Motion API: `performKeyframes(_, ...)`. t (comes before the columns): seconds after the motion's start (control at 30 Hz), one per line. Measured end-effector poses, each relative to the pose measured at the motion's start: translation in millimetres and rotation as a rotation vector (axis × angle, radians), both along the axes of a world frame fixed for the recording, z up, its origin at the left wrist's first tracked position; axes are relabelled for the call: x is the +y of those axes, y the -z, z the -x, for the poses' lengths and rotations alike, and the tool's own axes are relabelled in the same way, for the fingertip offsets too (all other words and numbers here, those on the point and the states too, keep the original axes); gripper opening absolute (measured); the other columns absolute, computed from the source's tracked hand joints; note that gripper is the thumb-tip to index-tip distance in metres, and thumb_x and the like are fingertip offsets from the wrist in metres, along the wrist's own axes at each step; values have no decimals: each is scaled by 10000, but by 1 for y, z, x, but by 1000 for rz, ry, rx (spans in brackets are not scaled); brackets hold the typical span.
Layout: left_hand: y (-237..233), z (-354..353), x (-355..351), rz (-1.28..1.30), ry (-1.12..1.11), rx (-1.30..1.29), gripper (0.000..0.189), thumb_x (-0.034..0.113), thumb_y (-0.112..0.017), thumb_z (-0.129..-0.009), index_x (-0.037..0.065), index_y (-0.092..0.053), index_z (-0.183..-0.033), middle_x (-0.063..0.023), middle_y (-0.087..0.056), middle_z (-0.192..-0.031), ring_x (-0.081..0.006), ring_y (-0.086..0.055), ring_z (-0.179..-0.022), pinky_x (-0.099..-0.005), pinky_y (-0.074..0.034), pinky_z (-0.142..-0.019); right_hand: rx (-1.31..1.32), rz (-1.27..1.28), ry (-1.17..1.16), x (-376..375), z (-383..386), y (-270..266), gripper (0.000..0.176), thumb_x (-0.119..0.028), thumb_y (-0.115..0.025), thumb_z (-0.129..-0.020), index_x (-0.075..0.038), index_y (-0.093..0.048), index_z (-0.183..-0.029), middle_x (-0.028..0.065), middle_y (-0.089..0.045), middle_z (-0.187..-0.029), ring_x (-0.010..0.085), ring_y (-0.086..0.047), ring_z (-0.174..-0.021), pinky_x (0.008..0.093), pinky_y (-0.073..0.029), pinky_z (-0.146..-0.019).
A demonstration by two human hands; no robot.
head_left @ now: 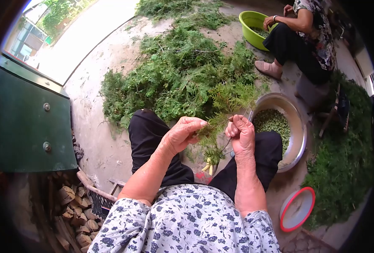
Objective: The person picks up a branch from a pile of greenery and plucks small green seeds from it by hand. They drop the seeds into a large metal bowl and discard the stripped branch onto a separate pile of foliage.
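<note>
A leafy evergreen sprig (pixel 214 126) with flat, scaly foliage is stretched between my two hands above my lap. My left hand (pixel 182 134) pinches the foliage on its left side, thumb pressed to fingers. My right hand (pixel 241 131) is closed around the twig on the other side, its fingertips curled in. Just right of my right knee stands a metal basin (pixel 298 141) holding many small green cones or berries (pixel 273 126). Ahead of my knees lies a broad pile of cut evergreen branches (pixel 174 76). Whether a loose cone is in either hand is too small to tell.
Another person (pixel 300 38) sits at the upper right beside a lime-green tub (pixel 248 38). A red-rimmed white container (pixel 297 209) rests at the lower right, near more greenery (pixel 343 177). Split firewood (pixel 79 211) is stacked at the lower left, below a dark green panel (pixel 31 122).
</note>
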State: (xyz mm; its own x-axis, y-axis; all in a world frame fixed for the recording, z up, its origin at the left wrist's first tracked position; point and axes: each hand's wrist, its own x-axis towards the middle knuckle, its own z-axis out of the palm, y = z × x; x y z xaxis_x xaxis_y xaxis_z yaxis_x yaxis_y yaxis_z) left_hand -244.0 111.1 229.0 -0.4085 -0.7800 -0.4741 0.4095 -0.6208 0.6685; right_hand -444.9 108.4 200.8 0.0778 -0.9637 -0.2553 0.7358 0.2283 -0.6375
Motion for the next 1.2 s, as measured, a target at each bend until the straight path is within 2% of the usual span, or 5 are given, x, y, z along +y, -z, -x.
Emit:
performKeyframes(0.13, -6, 3, 3, 3, 19, -24, 83, 122, -603, -847, 48, -619, -814, 56, -502, -626, -16, -352, -444, -167, -252, -350, 11, 0, 13, 1, -1, 0, 224, -200, -656, -814, 8, -577, -783, -12, -405, -514, 99, -376, -459, 248, -325, -469)
performKeyframes(0.47, 10, 22, 4, 64, -520, -201, 137, 172, -639, -836, 60, -592, -773, 51, -512, -645, -13, -346, -442, -171, -237, -361, 311, 61, 151, 10, -17, -12, 174, -151, -667, -805, -3, -580, -776, -32, -407, -504, 71, -356, -437, 227, -305, -435)
performKeyframes(0.83, 9, 20, -2, 59, -477, -200, 171, 209, -608, -856, 101, -556, -736, 53, -497, -646, -14, -328, -448, -181, -211, -378, 254, 21, 157, 6, -13, -3, 149, -117, -672, -799, 10, -601, -767, -25, -476, -529, 53, -386, -427, 202, -315, -412)
performKeyframes(1.0, 24, 22, -4, 184, -562, -437, 223, 202, -605, -853, 97, -538, -668, 64, -448, -589, -31, -339, -484, -223, -248, -422, 416, 20, 148, 13, -23, -14, 156, -126, -677, -793, -2, -590, -755, -29, -448, -506, 58, -367, -415, 213, -303, -411)
performKeyframes(1.2, 27, 10, -14, -176, -672, -378, 310, 359, -631, -823, 134, -502, -654, 53, -405, -515, -75, -310, -405, -253, -215, -383, 504, 2, 107, 21, -37, -11, 128, -95, -667, -794, 6, -607, -746, -25, -519, -566, 35, -372, -427, 195, -306, -402)
